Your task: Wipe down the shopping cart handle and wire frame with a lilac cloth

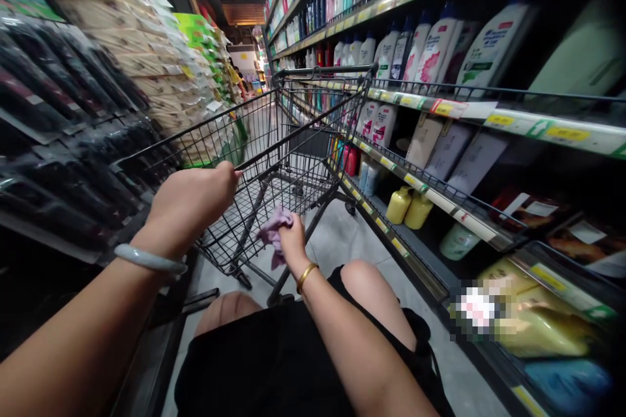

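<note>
A black wire shopping cart (254,163) stands in front of me in the aisle. My left hand (195,199), with a pale bangle at its wrist, is closed around the cart's upper rim. Lower down, my right hand (294,244) grips a crumpled purple cloth (274,231), which lies against the cart's lower wires. A gold bracelet (306,277) circles that wrist. The right fingertips are partly hidden by the cloth. No goods show in the cart's basket.
Shelves (411,104) of shampoo bottles (435,45) rise close on the right, with yellow pump bottles (398,205) lower down. Stacked packages (147,58) and hanging dark packets (53,78) line the left. Grey tiled floor (337,234) shows between cart and shelves.
</note>
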Motion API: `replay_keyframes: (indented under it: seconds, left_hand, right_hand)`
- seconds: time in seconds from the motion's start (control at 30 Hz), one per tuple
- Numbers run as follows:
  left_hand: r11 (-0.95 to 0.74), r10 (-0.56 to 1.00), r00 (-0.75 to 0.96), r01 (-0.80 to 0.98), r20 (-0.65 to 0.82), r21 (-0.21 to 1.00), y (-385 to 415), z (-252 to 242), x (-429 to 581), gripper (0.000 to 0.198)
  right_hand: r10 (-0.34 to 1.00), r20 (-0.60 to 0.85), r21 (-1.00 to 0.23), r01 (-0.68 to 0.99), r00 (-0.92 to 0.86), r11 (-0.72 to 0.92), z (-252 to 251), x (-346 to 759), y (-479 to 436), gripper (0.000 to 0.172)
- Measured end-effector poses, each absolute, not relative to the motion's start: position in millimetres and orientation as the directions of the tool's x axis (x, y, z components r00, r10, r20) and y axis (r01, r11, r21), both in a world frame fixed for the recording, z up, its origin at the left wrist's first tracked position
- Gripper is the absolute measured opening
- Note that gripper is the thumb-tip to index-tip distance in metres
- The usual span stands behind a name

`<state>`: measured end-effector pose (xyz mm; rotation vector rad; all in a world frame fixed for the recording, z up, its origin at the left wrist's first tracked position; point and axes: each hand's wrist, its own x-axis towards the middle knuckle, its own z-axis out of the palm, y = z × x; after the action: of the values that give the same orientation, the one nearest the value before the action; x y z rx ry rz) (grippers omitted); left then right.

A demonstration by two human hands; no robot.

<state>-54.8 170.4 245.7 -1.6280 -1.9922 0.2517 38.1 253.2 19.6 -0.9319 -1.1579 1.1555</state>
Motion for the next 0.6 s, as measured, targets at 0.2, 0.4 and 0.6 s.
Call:
replay_keyframes:
  seconds: [0.2, 0.4, 0.6]
  left_hand:
    - [0.268, 0.942, -0.09, 0.78, 0.322, -0.565, 159, 243, -64, 0.066]
    - [0.278, 0.94, -0.098, 0.776, 0.326, -0.567, 152, 240, -78, 0.064]
    - [0.29, 0.909, -0.109, 0.859, 0.403, -0.422, 143, 234, -84, 0.058]
  right_hand:
    - [0.934, 0.353, -0.912, -0.241, -0.054, 0.331, 46, 41, 260, 0.033]
    - [0.983, 0.186, -0.96, -0.213, 0.004, 0.183, 44, 43, 256, 0.029]
    - [0.87, 0.489, -0.831, -0.27, 0.065, 0.487, 75, 59, 253, 0.021]
